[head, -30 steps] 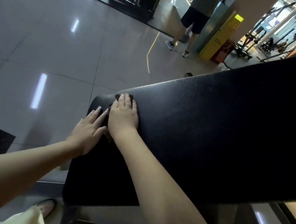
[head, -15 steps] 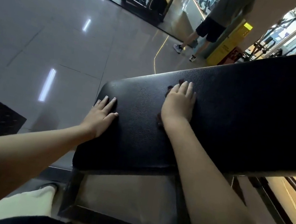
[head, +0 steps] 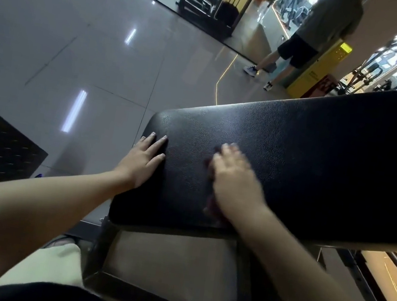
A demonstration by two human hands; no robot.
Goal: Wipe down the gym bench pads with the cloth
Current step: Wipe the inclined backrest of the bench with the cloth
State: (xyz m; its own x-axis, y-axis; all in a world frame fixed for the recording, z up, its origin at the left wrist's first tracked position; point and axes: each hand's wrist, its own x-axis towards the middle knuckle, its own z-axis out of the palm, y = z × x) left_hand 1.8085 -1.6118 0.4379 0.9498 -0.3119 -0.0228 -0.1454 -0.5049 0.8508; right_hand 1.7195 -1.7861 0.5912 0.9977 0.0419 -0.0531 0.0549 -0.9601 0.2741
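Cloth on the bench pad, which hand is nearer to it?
Right. The right hand lies flat on top of the cloth, pressing it to the bench pad. The left hand rests on the pad's end, off to the cloth's left, not touching it.

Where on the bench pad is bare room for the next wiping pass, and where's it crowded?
Free: the stretch of pad right of the right hand, running out of view; also a narrow strip between the two hands. Crowded: the near left end, where the left hand rests flat at the corner and the right hand presses the cloth.
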